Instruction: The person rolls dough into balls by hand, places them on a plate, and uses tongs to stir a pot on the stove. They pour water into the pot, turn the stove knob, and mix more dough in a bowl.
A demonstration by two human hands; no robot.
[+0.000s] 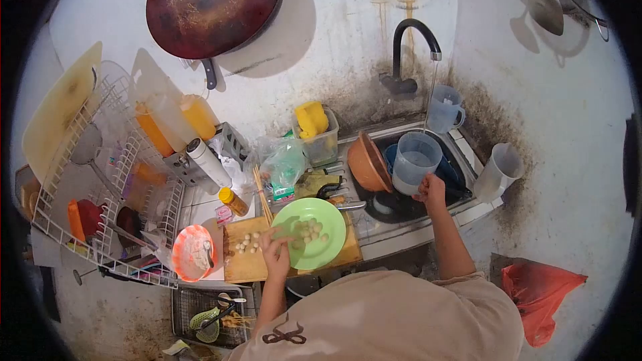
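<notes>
My right hand is closed on the handle side of a clear bluish plastic jug in the sink. Water runs from the black tap down towards the jug, which has some water in it. At the left rim of a light green plate, my left hand has its fingers apart, one reaching over the plate. Small pale round balls lie on the plate. Under the plate is a wooden cutting board, with more small balls on its left part.
A brown bowl leans in the sink. Two more jugs stand by it, one behind and one at right. Left are an orange-white bowl, wooden skewers, a yellow-capped bottle and a dish rack.
</notes>
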